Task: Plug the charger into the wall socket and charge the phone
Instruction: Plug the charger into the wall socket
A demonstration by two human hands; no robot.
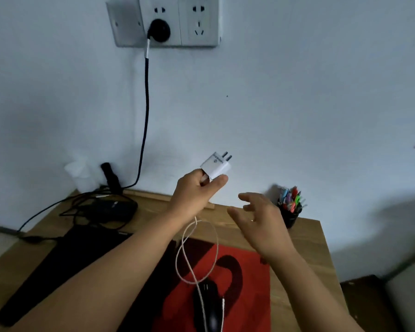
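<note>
White charger pinched in left hand fingers

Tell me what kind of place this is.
Probably a home or office desk against a wall: a wooden desk, a computer mouse on a red mat, a pen cup, wall sockets above.

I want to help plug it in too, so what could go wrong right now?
The white square charger is pinched only at its back end by the left hand, a light grip, so it might slip. Its thin white cable dangles in a loop over the black computer mouse and could snag it. On the white wall socket panel, a black round plug fills one outlet, so the metal prongs need the free right outlet.
</note>
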